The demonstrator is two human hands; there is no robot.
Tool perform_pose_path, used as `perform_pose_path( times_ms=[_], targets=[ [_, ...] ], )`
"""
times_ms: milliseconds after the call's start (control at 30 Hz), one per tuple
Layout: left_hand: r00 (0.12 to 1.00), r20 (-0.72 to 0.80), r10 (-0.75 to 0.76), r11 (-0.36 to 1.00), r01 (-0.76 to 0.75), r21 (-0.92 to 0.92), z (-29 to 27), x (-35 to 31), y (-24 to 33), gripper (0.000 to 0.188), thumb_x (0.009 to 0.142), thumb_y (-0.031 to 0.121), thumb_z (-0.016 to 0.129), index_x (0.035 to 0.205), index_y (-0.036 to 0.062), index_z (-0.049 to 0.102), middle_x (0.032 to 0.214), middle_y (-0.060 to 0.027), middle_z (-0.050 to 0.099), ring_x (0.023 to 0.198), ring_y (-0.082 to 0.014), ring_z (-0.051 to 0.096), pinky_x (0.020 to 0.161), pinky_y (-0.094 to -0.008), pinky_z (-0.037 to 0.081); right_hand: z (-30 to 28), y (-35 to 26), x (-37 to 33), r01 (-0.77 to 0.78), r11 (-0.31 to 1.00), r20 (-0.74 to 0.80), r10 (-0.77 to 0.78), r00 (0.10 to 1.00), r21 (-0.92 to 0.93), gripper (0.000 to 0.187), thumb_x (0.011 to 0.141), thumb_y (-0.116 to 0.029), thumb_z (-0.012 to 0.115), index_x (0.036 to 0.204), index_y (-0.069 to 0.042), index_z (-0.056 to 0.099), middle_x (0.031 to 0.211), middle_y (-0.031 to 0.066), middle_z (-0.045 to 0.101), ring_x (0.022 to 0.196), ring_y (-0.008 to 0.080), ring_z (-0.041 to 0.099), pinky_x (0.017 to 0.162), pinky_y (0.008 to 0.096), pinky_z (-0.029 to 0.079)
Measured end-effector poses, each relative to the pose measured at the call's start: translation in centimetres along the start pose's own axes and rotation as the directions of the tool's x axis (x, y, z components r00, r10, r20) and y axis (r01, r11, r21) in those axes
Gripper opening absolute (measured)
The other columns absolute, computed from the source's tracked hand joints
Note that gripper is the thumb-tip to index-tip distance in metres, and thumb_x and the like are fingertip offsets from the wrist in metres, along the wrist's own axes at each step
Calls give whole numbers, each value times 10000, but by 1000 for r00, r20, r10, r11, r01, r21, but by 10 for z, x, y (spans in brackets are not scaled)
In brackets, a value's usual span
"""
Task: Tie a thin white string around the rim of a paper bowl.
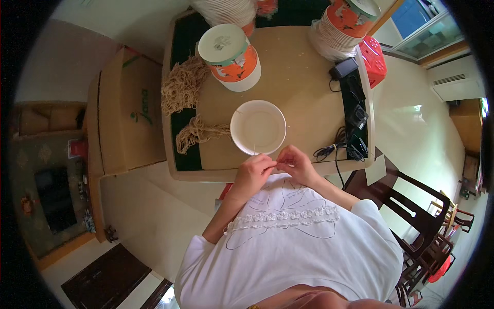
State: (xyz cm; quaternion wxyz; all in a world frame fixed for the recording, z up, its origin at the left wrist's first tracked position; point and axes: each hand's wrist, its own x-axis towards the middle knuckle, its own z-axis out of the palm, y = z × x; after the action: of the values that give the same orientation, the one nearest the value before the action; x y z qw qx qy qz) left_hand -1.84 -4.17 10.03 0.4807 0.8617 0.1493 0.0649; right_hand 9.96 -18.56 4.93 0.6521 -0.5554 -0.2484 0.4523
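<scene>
Pinching with left hand [257, 169] and right hand [298, 166] close together, cannot tell on what; facing round white bowl [258, 127] just ahead, nearer to left hand.

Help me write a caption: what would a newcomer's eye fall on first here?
Probably the orange, green and white bucket towards the far left of the table, and the open white container nearer the middle. In front of it, the left hand and right hand are close together at the near edge. Tangled tan string lies on the left.
</scene>
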Motion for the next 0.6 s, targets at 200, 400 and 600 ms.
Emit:
perform_pose_path(
  times_ms=[200, 400, 600],
  targets=[
    [994, 75, 75, 995, -80, 65, 0, -2, -1, 90, 765, 63, 658, 846, 31, 641, 822, -110, 599, 764, -299, 604, 684, -384, 494, -4, 5, -2, -106, 994, 120, 100, 988, 42, 175, 831, 27, 640, 951, -24, 523, 835, 30, 596, 811, 86, 590, 699, 234, 495],
    [995, 91, 34, 999, -36, 14, 7, -4, -11, 69, 786, 71, 652, 827, 21, 627, 812, -121, 605, 762, -294, 613, 673, -371, 492, -7, -1, -6, -229, 967, 152, 212, 966, 109, 170, 841, 27, 626, 977, -12, 531, 880, 39, 619, 817, 94, 604, 697, 238, 497],
    [998, 45, -38, 999, 40, -30, 13, -4, -13, 90, 813, 76, 635, 844, 0, 598, 825, -130, 600, 767, -300, 611, 669, -366, 483, -2, -11, -7, -146, 976, 49, 155, 987, -163, 98, 845, -44, 655, 919, 9, 619, 816, 35, 639, 730, 76, 561, 659, 238, 477]
  ],
)
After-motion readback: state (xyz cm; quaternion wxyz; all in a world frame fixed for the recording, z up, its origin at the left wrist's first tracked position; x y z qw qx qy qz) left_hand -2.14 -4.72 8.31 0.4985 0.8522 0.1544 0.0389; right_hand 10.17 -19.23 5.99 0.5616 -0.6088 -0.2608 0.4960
